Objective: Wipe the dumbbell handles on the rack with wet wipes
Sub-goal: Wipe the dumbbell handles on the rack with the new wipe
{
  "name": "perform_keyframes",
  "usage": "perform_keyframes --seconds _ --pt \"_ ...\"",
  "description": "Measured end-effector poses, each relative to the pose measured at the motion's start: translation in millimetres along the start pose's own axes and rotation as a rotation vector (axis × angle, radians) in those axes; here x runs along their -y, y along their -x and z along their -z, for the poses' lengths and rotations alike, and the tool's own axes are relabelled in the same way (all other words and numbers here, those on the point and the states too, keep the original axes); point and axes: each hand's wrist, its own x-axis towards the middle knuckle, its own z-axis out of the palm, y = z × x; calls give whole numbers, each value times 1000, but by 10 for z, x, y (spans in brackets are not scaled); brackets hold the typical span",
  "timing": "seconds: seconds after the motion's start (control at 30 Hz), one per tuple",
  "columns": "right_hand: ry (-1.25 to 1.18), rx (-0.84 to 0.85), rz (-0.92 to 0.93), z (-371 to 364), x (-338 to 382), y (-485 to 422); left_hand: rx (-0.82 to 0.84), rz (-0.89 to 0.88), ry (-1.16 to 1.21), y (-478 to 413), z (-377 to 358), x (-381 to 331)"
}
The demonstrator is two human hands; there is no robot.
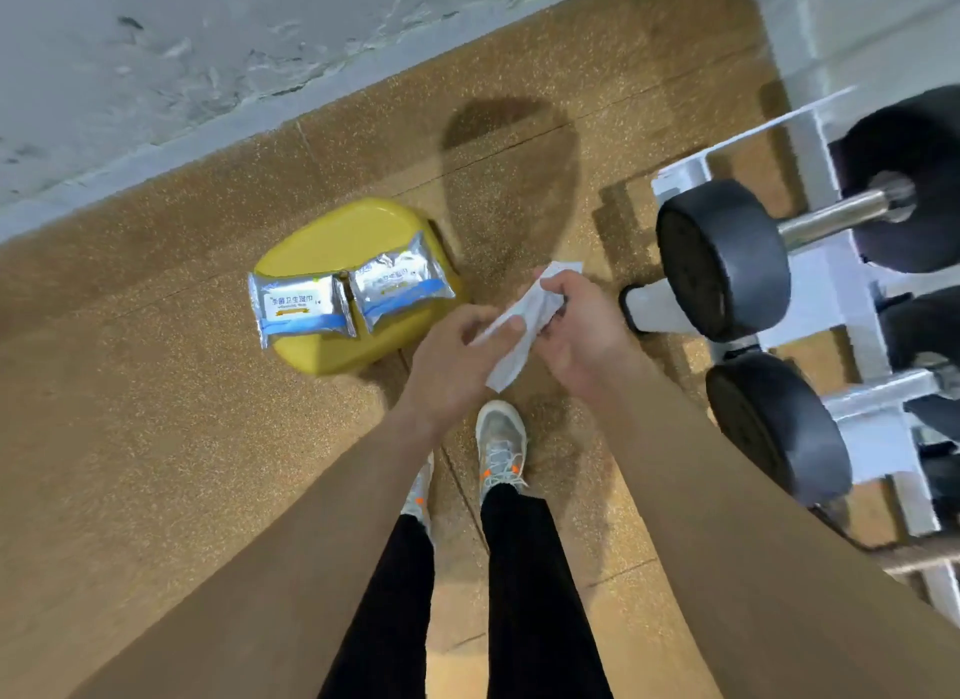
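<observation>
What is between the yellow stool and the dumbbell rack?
In the head view, the left hand and right hand holding a wet wipe, above bare floor.

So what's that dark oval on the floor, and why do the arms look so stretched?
Head view: the oval shadow is probably the wearer's own head; the wide-angle lens stretches the arms and tilts the rack; the wipe is slightly blurred; the foil packs glint.
</observation>
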Motion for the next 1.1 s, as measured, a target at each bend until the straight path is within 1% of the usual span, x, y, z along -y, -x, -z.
perform_keyframes --seconds 0.03,0.1,0.2,0.27,0.37,0.4,0.5,0.6,0.63,0.7,0.73,0.8,0.9,0.97,1.1 --pt "8 -4 37 114 82 197 -21 -66 -77 132 -56 -75" --pt "58 3 66 223 148 442 -80 -123 -145 257 -65 -158" --pt "121 -16 127 492 261 996 -10 -136 -130 652 -96 -525" --pt "55 -61 153 640 322 1387 56 -183 -134 923 -103 -743" --pt "-93 -111 212 838 368 1994 190 -205 -103 1358 -122 -1031" --pt "-127 -120 231 897 360 2199 234 -193 -120 1542 -138 -1133" --pt "-243 -198 248 1027 316 2844 387 -188 -282 2000 -230 -1279" --pt "-389 -265 288 1166 202 3458 554 -137 -375 2525 -416 -1392" --pt "-421 -271 307 1220 149 3652 608 -111 -362 2690 -493 -1414" --pt "-495 -282 336 1314 28 4044 667 2 -239 3079 -638 -1527" --pt "-536 -288 346 1357 -29 4239 677 51 -178 3248 -706 -1575" --pt "-608 -292 376 1438 -165 4592 704 70 -165 3496 -818 -1612" --pt "-625 -316 426 1572 -393 4983 756 -4 -232 3809 -972 -1564" --pt "-639 -327 442 1656 -505 5193 804 -19 -224 4033 -1053 -1532" --pt "-687 -300 495 1861 -586 5491 702 -177 -230 4398 -1197 -1543"
